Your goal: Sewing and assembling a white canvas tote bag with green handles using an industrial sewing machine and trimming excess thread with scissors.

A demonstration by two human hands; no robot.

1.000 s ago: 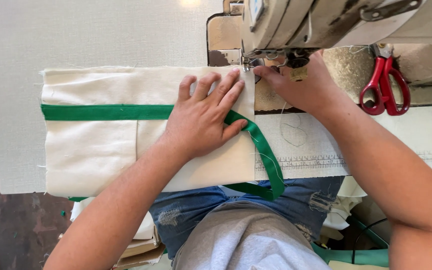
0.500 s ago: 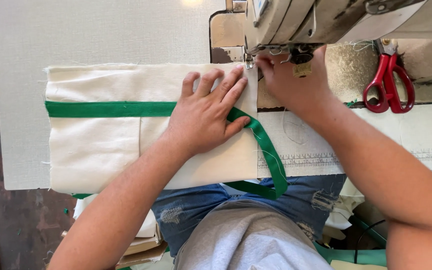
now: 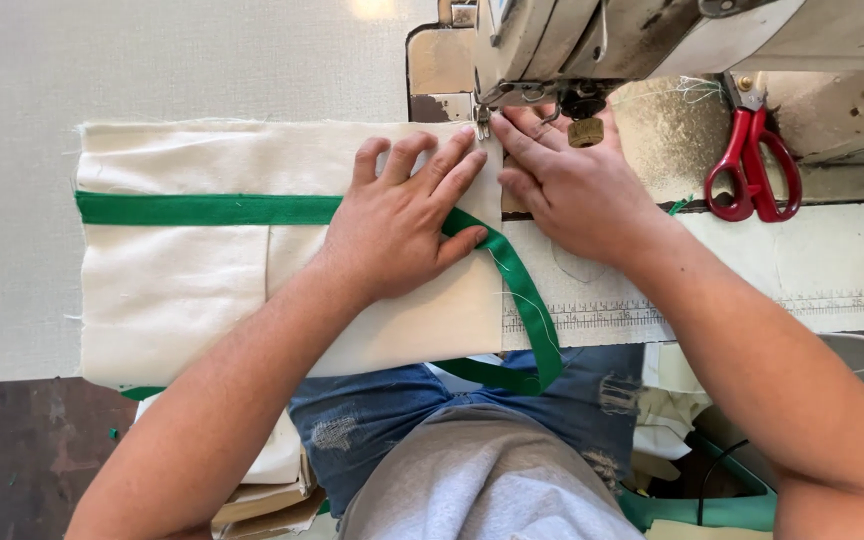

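Note:
A cream canvas piece (image 3: 192,290) with a green strap (image 3: 202,209) sewn across it lies on the sewing table. My left hand (image 3: 402,220) presses flat on the canvas, fingers spread toward the needle. The strap's loose end loops down off the table edge (image 3: 537,330). My right hand (image 3: 572,185) rests at the canvas edge just under the sewing machine head (image 3: 592,40), fingertips beside the presser foot (image 3: 482,125). Neither hand grips anything.
Red-handled scissors (image 3: 752,165) lie on the machine bed to the right. A printed ruler strip (image 3: 652,315) runs along the table's front edge. More fabric and boxes sit below the table by my lap.
The view has shifted slightly. Both hands stay on the canvas near the needle; the fabric sits a little further right under the machine.

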